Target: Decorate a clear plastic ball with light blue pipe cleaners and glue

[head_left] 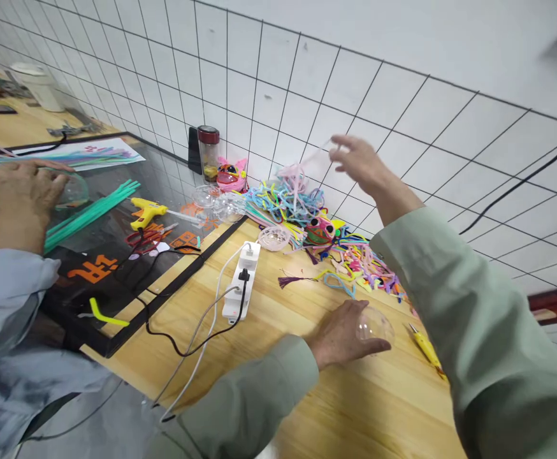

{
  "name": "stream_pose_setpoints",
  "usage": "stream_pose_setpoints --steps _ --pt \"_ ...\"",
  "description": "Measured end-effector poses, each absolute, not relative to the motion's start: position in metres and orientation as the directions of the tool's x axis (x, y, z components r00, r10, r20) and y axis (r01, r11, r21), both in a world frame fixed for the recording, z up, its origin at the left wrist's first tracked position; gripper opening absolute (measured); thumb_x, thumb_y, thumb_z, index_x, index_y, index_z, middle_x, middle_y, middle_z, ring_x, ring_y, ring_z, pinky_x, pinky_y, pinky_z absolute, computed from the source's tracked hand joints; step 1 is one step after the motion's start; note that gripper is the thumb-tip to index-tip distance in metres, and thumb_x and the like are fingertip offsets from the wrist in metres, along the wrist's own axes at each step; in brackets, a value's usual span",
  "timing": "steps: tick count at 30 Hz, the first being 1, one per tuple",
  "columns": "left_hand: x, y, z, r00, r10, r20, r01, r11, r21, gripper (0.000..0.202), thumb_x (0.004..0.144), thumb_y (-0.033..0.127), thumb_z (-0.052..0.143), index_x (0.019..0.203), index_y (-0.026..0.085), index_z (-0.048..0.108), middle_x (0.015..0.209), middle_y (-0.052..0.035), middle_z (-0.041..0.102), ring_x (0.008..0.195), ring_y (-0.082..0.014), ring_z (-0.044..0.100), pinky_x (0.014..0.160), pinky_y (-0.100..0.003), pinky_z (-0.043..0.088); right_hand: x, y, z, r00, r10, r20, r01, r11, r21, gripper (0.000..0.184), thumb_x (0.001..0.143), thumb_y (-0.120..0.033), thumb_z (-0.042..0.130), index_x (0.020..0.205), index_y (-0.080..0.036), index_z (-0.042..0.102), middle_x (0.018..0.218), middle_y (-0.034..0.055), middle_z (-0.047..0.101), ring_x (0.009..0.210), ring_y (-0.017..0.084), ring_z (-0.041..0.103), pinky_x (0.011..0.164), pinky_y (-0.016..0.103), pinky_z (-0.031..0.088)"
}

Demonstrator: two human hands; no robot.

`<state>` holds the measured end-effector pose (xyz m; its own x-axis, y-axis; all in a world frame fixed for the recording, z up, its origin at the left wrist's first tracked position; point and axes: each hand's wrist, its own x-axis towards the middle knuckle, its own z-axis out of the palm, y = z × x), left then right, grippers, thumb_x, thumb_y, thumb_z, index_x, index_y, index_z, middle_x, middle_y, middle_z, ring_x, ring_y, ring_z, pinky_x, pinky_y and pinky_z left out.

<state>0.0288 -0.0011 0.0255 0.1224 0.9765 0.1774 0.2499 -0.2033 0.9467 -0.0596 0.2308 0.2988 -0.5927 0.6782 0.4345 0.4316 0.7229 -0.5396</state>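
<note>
My left hand (pixel 338 335) is low over the wooden table, thumb and fingers around a clear plastic half-ball (pixel 374 326). Up near the wall grid, my right hand (pixel 359 160) pinches a pale pink strip (pixel 314 155), blurred by motion, which runs down to a heap of tangled pipe cleaners (pixel 285 201). Beside the heap sit a pink-and-green figure with big eyes (pixel 320 229) and a coil of clear strip (pixel 273 238). A purple tassel (pixel 292 280) lies on the wood between the heap and my left hand.
A white power strip (pixel 241 284) trails cables over the table edge. Right of my left hand lies a yellow hot glue gun or similar tool (pixel 426 347). Leftward, a co-worker's hand (pixel 25 197) rests near green pipe cleaners (pixel 92 213), a yellow glue gun (pixel 145 212) and a lidded jar (pixel 208 153).
</note>
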Motion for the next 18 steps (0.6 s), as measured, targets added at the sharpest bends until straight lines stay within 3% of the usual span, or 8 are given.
stream_pose_setpoints --steps 2,5,6,8,10,13,15,18 --pt "0.029 -0.001 0.024 0.130 0.973 0.189 0.256 -0.217 0.942 0.099 0.077 0.069 0.084 0.156 0.020 0.049 0.154 -0.0175 0.061 0.147 -0.0383 0.055 0.123 -0.056 0.048 -0.056 0.218 0.322 -0.466 0.701 0.540 0.298 0.699 -0.650 0.051 0.109 -0.025 0.044 0.159 -0.016 0.045 0.167 0.0157 0.050 0.134 0.024 0.066 0.105 0.039 0.059" --pt "0.029 0.000 0.022 0.146 0.967 0.209 0.255 -0.241 0.937 0.100 0.078 0.072 0.082 0.157 0.019 0.049 0.155 -0.0180 0.060 0.147 -0.0388 0.055 0.123 -0.056 0.048 -0.055 0.207 0.349 -0.375 0.622 0.687 0.145 0.771 -0.620 0.048 0.110 -0.028 0.037 0.156 -0.021 0.049 0.167 0.0091 0.051 0.138 0.024 0.065 0.105 0.037 0.058" --pt "0.029 0.000 0.022 0.145 0.968 0.207 0.257 -0.238 0.937 0.100 0.078 0.072 0.081 0.157 0.018 0.049 0.155 -0.0182 0.060 0.147 -0.0389 0.055 0.123 -0.056 0.048 -0.055 0.205 0.349 -0.426 0.607 0.671 0.185 0.785 -0.592 0.044 0.110 -0.032 0.039 0.150 -0.022 0.055 0.160 0.0076 0.058 0.136 0.027 0.067 0.105 0.042 0.059" --pt "0.028 0.000 0.023 0.137 0.969 0.206 0.263 -0.236 0.935 0.099 0.079 0.071 0.081 0.156 0.018 0.050 0.155 -0.0190 0.061 0.147 -0.0395 0.055 0.124 -0.056 0.047 -0.058 0.208 0.338 -0.651 0.620 0.438 0.401 0.771 -0.495 0.035 0.107 -0.040 0.057 0.127 -0.015 0.072 0.131 0.0114 0.077 0.125 0.035 0.073 0.107 0.057 0.060" --pt "0.028 0.000 0.024 0.130 0.968 0.213 0.269 -0.241 0.933 0.097 0.079 0.069 0.082 0.155 0.017 0.051 0.154 -0.0202 0.061 0.147 -0.0410 0.055 0.124 -0.057 0.047 -0.059 0.214 0.319 -0.771 0.601 0.211 0.543 0.793 -0.277 0.030 0.094 -0.043 0.079 0.101 -0.014 0.080 0.116 0.0126 0.082 0.121 0.039 0.075 0.109 0.064 0.057" --pt "0.030 0.001 0.024 0.133 0.968 0.215 0.270 -0.244 0.932 0.098 0.077 0.068 0.084 0.154 0.016 0.053 0.154 -0.0211 0.061 0.146 -0.0430 0.056 0.123 -0.059 0.048 -0.058 0.220 0.312 -0.727 0.620 0.294 0.617 0.779 -0.116 0.039 0.090 -0.048 0.080 0.080 -0.011 0.079 0.116 0.0167 0.082 0.128 0.041 0.071 0.114 0.061 0.051" --pt "0.030 0.002 0.022 0.140 0.968 0.206 0.270 -0.238 0.933 0.099 0.078 0.068 0.084 0.156 0.016 0.051 0.156 -0.0210 0.060 0.146 -0.0430 0.056 0.123 -0.060 0.048 -0.056 0.213 0.330 -0.665 0.655 0.359 0.658 0.741 -0.134 0.044 0.090 -0.048 0.077 0.080 -0.006 0.080 0.111 0.0175 0.082 0.125 0.041 0.072 0.108 0.057 0.053" --pt "0.030 0.003 0.020 0.149 0.970 0.190 0.267 -0.224 0.937 0.103 0.077 0.071 0.084 0.158 0.017 0.049 0.158 -0.0205 0.058 0.147 -0.0419 0.056 0.123 -0.059 0.047 -0.050 0.189 0.374 -0.478 0.624 0.619 0.502 0.772 -0.390 0.043 0.095 -0.043 0.070 0.103 -0.001 0.081 0.107 0.0172 0.082 0.109 0.036 0.078 0.088 0.049 0.059"
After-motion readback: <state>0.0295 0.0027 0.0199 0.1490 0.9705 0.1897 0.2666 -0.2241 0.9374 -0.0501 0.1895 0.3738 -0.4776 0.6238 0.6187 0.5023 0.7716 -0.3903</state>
